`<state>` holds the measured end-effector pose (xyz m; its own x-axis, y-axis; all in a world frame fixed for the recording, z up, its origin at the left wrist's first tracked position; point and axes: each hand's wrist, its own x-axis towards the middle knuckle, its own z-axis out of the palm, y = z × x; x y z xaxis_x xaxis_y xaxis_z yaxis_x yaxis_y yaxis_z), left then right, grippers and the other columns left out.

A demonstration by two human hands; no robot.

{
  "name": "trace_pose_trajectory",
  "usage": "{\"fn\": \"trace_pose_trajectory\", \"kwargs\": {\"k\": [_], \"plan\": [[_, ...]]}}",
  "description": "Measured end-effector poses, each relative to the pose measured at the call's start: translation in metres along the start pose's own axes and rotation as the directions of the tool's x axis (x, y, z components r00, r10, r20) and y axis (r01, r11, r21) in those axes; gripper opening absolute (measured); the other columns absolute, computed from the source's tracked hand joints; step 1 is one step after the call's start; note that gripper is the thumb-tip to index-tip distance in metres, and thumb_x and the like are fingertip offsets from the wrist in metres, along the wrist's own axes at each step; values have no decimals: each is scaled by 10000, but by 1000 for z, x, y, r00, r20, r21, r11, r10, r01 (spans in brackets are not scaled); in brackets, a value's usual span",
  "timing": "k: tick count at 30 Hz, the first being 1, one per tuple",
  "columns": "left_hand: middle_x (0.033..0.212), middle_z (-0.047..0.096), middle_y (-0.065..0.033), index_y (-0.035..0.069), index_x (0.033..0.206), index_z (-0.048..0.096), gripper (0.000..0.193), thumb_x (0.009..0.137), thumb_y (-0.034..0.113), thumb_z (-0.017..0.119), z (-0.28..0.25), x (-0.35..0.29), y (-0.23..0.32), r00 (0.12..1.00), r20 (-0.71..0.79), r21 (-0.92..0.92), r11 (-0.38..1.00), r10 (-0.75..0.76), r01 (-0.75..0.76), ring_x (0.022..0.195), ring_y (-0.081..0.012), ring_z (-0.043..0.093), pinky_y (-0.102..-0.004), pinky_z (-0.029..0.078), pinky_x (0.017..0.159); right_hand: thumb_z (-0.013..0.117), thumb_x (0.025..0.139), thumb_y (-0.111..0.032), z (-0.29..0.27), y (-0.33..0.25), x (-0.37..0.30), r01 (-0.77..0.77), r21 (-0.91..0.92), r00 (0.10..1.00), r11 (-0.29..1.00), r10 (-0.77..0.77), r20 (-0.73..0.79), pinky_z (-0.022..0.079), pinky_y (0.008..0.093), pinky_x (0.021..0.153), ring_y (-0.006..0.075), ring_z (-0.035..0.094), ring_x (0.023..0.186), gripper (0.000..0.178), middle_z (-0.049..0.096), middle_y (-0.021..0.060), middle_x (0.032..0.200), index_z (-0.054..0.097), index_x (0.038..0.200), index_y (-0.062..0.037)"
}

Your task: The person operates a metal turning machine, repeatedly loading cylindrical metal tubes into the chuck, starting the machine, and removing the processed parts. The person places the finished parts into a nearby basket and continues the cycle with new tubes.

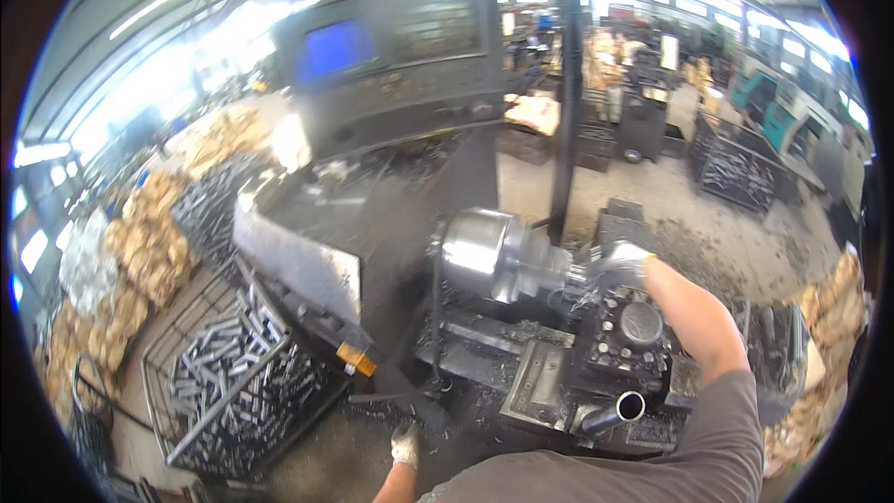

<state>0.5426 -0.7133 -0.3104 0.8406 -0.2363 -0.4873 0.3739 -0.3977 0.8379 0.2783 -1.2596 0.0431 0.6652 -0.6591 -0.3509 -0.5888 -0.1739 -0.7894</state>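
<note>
My right hand [626,263], in a pale work glove, reaches across to the far side of the lathe's tool post [641,324]. It lies close to the end of the workpiece side, and its fingers are blurred and hidden. A shiny round chuck [480,244] faces the tool post from the left. Low at the front, my left hand [405,445] hangs beside the machine in a pale glove with darkened fingertips. Its fingers look extended, and nothing shows in them. A short metal tube [616,413] rests on the carriage in front of the tool post, its open end to the right.
A wire-sided bin [168,401] of cut metal tubes stands at the left. Behind the lathe rises a control cabinet [410,93] with a blue screen. A slanted metal guard [307,265] and an upright post [564,84] flank the machine. Another bin [708,149] of parts sits far right.
</note>
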Motion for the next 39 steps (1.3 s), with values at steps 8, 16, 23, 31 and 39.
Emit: {"fn": "trace_pose_trajectory", "kwargs": {"k": [8,16,23,31,39], "plan": [[892,725,-79,37,1108,742,277,963,260,667,-1,-32,72,998,39,68,996,55,-58,760,-183,696,-362,564,684,670,989,-213,-278,224,-42,-372,-149,368,916,-2,-930,633,458,738,296,780,937,257,805,144,1129,791,1146,-50],[838,685,-86,77,1061,649,119,987,171,654,1,-23,21,966,211,-38,987,-148,159,597,-221,671,-357,554,489,723,941,-140,-92,107,-61,-268,-18,948,963,267,175,630,367,736,214,771,899,446,792,123,1214,715,1382,-74],[925,722,-115,15,1094,691,275,962,256,684,51,-10,65,898,405,249,925,170,-287,846,-209,676,-368,549,794,732,840,-457,-132,145,-10,-320,-657,874,683,-56,-483,610,477,855,416,773,934,472,779,269,995,831,982,-18],[1289,684,-257,-25,1386,606,464,949,120,669,141,-72,322,149,431,0,165,890,-986,1189,-413,672,-490,524,1040,815,815,-466,-24,2,29,148,-472,970,869,-33,242,563,393,728,224,718,814,515,782,96,928,770,1084,-29],[1455,626,-236,2,1530,549,603,1035,324,676,229,-16,459,-64,494,28,-90,867,-996,1392,-348,568,-455,417,1193,885,740,-374,5,5,42,330,-774,942,540,-141,304,604,466,828,376,763,940,762,781,224,1014,650,1378,-29]]}}
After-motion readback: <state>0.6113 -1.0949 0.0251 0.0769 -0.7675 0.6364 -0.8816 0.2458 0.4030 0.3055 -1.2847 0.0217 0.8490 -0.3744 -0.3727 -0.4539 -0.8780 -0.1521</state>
